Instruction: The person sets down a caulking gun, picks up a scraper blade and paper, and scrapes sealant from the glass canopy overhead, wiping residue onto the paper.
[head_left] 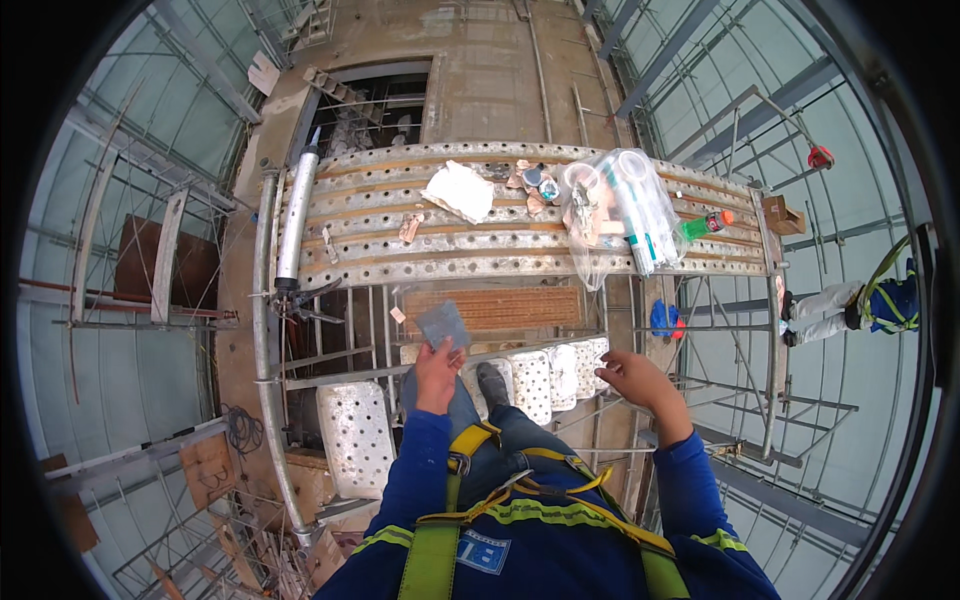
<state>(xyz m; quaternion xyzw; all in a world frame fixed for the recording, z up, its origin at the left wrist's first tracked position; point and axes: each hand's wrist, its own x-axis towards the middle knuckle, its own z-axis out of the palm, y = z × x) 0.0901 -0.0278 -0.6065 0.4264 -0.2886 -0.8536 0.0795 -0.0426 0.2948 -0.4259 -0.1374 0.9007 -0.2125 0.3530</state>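
Observation:
My left hand (437,378) grips a thin grey square sheet (443,324) by its lower edge, above the gap in front of the metal platform (400,265). Off to the right, my right hand (640,382) is closed, fingertips drawn together; whatever they may hold is too small to make out. On the platform's left end lies a caulking gun (297,225) with its nozzle pointing away. A crumpled white sheet (459,192) lies mid-platform. To its right are small torn scraps (530,180) and a clear plastic bag (600,215) with white tubes (640,215) on it.
A green bottle (706,225) with an orange cap lies at the platform's right. Perforated metal steps (530,387) are below me, beside scaffold poles (268,330). Beyond the platform is a floor opening (385,105). Another person (885,303) stands far right.

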